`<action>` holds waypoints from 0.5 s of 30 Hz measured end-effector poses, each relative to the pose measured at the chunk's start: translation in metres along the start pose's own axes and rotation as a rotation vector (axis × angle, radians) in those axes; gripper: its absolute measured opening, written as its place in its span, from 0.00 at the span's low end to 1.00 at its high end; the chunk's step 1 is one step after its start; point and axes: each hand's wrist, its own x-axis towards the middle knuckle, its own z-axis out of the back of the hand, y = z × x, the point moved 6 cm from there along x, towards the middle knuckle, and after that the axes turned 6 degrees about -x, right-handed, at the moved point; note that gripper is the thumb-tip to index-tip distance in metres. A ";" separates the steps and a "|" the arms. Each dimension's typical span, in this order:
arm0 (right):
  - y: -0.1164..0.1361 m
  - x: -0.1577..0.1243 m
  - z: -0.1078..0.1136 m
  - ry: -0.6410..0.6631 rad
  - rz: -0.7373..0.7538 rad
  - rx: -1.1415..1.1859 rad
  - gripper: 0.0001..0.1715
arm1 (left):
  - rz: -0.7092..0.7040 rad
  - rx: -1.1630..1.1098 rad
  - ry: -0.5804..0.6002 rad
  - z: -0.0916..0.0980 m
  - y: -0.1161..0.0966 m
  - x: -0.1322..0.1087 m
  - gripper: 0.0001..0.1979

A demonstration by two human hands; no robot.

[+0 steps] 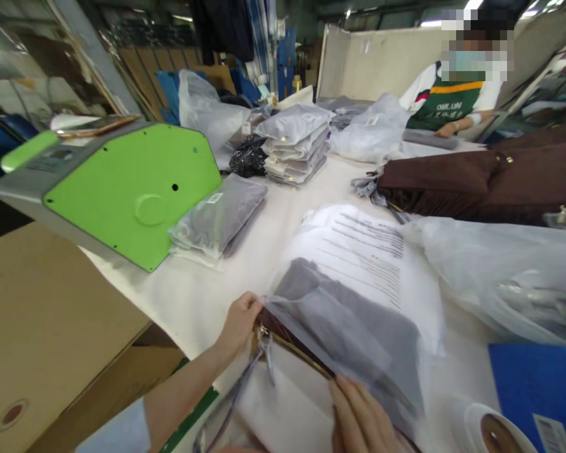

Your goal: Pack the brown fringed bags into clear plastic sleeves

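Note:
A clear plastic bag (358,289) with printed black text lies on the white table (207,296) in front of me, a folded grey garment (344,327) partly inside it. My left hand (239,322) pinches the bag's open left corner, next to a dark brown piece with a gold zip (297,352). My right hand (361,418) rests at the bag's near edge, fingers together on the plastic. Grey straps (236,396) hang below the opening.
A green and grey machine (122,182) stands at the left. Bagged grey garments (219,217) lie beside it, a stack (295,145) farther back. Dark brown fabric (481,179) sits at right, a blue folder (538,384) and tape roll (495,431) near right. Another person (457,94) works opposite. Cardboard boxes (51,333) stand below left.

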 end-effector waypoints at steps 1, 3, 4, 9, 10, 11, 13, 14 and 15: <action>0.018 0.012 -0.014 0.102 0.109 0.005 0.28 | 0.005 -0.011 0.000 -0.002 0.001 0.000 0.18; 0.034 0.033 -0.034 0.197 0.127 -0.024 0.27 | 0.012 -0.032 0.001 -0.004 0.002 -0.001 0.18; 0.036 0.040 -0.040 0.206 0.115 -0.055 0.27 | 0.012 -0.037 0.000 -0.004 0.002 -0.002 0.18; 0.040 0.052 -0.052 0.213 0.268 -0.124 0.26 | -0.030 0.022 -0.052 -0.003 -0.003 0.004 0.17; 0.042 0.051 -0.051 0.201 0.319 -0.098 0.25 | -0.047 0.044 -0.067 -0.003 -0.005 0.005 0.16; 0.044 0.050 -0.050 0.190 0.370 -0.060 0.24 | -0.067 0.065 -0.079 -0.003 -0.007 0.006 0.16; 0.046 0.047 -0.049 0.186 0.436 0.007 0.23 | -0.102 0.105 -0.094 -0.002 -0.011 0.007 0.15; 0.044 0.046 -0.050 0.197 0.428 0.014 0.24 | -0.116 0.123 -0.099 -0.002 -0.012 0.006 0.15; 0.042 0.044 -0.052 0.212 0.407 -0.003 0.25 | -0.130 0.139 -0.102 -0.002 -0.013 0.005 0.15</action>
